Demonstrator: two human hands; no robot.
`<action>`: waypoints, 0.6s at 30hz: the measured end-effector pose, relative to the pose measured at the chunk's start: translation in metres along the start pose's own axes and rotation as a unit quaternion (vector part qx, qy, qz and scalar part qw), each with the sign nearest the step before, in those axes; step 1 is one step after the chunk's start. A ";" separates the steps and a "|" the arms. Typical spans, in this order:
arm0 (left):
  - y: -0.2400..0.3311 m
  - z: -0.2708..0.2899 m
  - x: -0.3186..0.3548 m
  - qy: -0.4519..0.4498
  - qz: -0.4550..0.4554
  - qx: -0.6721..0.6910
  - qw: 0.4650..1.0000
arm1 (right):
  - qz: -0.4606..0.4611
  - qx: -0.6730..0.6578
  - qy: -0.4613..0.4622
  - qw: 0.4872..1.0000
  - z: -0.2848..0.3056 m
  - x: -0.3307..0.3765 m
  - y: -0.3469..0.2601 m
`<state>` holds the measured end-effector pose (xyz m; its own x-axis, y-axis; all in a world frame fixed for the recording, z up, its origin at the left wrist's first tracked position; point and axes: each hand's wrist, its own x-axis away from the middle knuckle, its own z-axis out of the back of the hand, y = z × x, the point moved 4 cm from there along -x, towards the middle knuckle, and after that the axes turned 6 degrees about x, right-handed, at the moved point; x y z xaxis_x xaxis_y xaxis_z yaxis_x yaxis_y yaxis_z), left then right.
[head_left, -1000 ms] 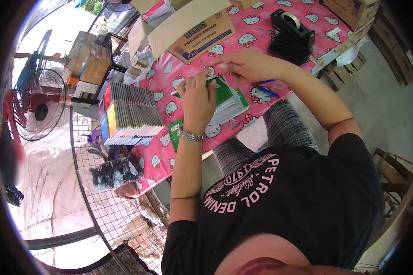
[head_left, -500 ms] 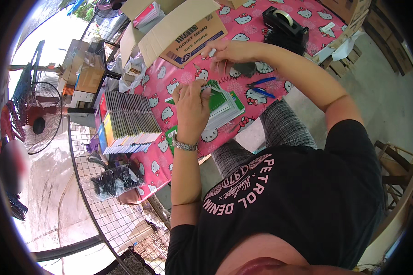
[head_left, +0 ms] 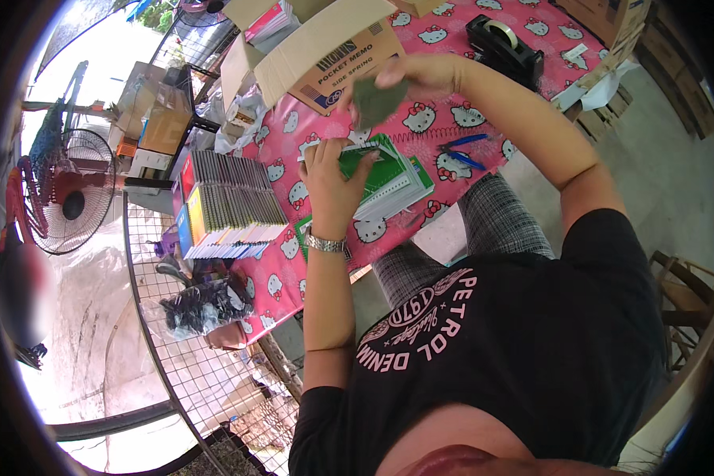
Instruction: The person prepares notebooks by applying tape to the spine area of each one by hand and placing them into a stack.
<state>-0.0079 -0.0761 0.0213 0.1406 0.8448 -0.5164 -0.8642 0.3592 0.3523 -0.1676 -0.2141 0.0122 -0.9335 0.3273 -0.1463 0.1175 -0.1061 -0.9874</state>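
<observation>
My left hand (head_left: 335, 173) grips the edge of a green-covered notebook (head_left: 377, 176), its thumb over the cover. This notebook lies on a stack of white-paged, green-covered notebooks. Above and beyond the stack, my right hand (head_left: 427, 75) holds a flat dark grey-green pad (head_left: 379, 103) by its upper edge; the pad's exact kind is not clear. Blue-handled pliers (head_left: 470, 151) lie on the table to the right of the stack. A thin red-brown wire coil (head_left: 428, 133) stretches beside them. Another green notebook (head_left: 303, 230) shows partly beside my left wrist.
Spiral-bound notebooks (head_left: 234, 202) stand in tight rows at the left. An open cardboard box (head_left: 345, 67) is at the far side, a black tape dispenser (head_left: 504, 49) at the far right. A pink patterned cloth (head_left: 274, 262) covers the table. A wire grid (head_left: 206, 373) edges the left.
My right hand has picked up the dark pad from the table and lifted it toward the stack. My left thumb now lies over the green cover. The view has shifted slightly.
</observation>
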 end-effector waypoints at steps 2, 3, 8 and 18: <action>0.002 -0.003 -0.002 0.002 0.003 0.013 1.000 | -0.074 0.208 -0.069 0.973 -0.007 -0.004 -0.002; 0.004 -0.003 -0.003 0.007 -0.001 0.010 1.000 | -0.130 0.375 -0.094 0.913 -0.004 -0.004 0.003; 0.004 -0.001 -0.006 0.012 -0.007 0.016 1.000 | -0.133 0.211 -0.067 0.966 -0.016 -0.002 -0.014; 0.004 0.002 -0.007 0.029 -0.022 0.042 0.998 | -0.046 0.015 -0.004 0.999 -0.023 0.000 -0.013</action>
<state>-0.0110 -0.0793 0.0278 0.1474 0.8036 -0.5766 -0.8137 0.4300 0.3912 -0.1613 -0.1911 0.0232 -0.9429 0.3288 -0.0542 0.0212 -0.1032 -0.9944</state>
